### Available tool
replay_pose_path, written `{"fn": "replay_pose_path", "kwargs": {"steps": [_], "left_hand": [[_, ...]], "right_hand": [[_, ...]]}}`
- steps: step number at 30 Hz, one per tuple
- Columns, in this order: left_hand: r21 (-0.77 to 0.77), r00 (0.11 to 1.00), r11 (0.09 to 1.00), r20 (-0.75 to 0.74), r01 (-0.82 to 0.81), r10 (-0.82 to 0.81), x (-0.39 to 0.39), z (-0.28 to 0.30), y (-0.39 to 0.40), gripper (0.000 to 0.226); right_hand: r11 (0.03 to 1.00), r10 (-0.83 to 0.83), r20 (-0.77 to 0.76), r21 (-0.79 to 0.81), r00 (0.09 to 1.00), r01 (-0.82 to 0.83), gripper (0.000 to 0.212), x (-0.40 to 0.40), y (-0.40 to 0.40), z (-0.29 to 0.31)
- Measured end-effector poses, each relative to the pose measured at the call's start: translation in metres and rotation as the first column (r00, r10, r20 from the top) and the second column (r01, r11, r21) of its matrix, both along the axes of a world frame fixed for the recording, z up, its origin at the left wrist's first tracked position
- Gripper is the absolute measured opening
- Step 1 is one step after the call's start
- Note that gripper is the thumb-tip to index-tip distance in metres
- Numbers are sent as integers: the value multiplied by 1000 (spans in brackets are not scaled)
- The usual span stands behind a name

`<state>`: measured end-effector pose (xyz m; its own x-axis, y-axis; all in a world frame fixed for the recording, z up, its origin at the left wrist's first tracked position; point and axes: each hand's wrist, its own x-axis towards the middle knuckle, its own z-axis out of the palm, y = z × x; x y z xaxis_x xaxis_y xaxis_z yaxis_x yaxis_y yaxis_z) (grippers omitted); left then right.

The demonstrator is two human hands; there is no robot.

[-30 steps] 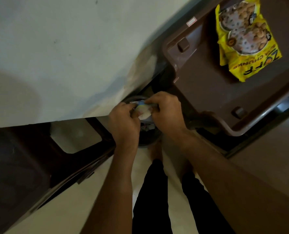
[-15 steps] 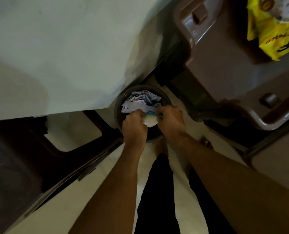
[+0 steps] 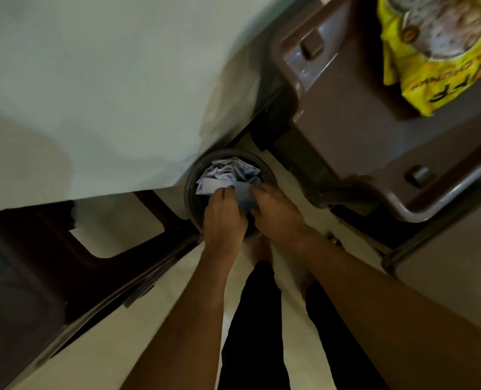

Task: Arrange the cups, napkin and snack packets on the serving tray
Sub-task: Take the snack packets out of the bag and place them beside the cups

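Head view is looking straight down, and the yellow snack packet (image 3: pixel 433 49) is lying on the brown serving tray (image 3: pixel 354 122) at upper right, cut off by the frame edge. So that one packet is looking placed; no cups and no napkin are showing on the visible stretch of tray, so most of the arranging is seemingly left. Down on the floor, both hands are reaching into a round dark bin (image 3: pixel 194 175) full of crumpled paper (image 3: pixel 231 173). The left hand (image 3: pixel 224 213) and right hand (image 3: pixel 276 212) are pressing close together, fingers curled down over something pale between them; whether they are pinching it I cannot tell. Blur is smearing the tray's far end, and the bin's near rim is hiding under the hands.
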<state>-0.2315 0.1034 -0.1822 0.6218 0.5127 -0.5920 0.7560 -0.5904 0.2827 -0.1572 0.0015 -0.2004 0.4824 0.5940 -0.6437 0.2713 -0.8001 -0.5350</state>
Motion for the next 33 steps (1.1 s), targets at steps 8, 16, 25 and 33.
{"fn": "replay_pose_path", "kwargs": {"steps": [8, 16, 25, 33], "left_hand": [[150, 962, 984, 242, 95, -130, 54, 90, -6, 49], [191, 843, 981, 532, -23, -84, 114, 176, -21, 40], [23, 800, 998, 597, 66, -67, 204, 175, -72, 37], [5, 806, 997, 589, 76, -64, 277, 156, -78, 32]], "right_hand": [[978, 96, 397, 131, 913, -160, 74, 44, -3, 112], [945, -203, 634, 325, 746, -19, 52, 102, -36, 199], [873, -488, 560, 299, 670, 386, 61, 187, -107, 183], [532, -835, 338, 298, 434, 792, 57, 233, -138, 157]]}}
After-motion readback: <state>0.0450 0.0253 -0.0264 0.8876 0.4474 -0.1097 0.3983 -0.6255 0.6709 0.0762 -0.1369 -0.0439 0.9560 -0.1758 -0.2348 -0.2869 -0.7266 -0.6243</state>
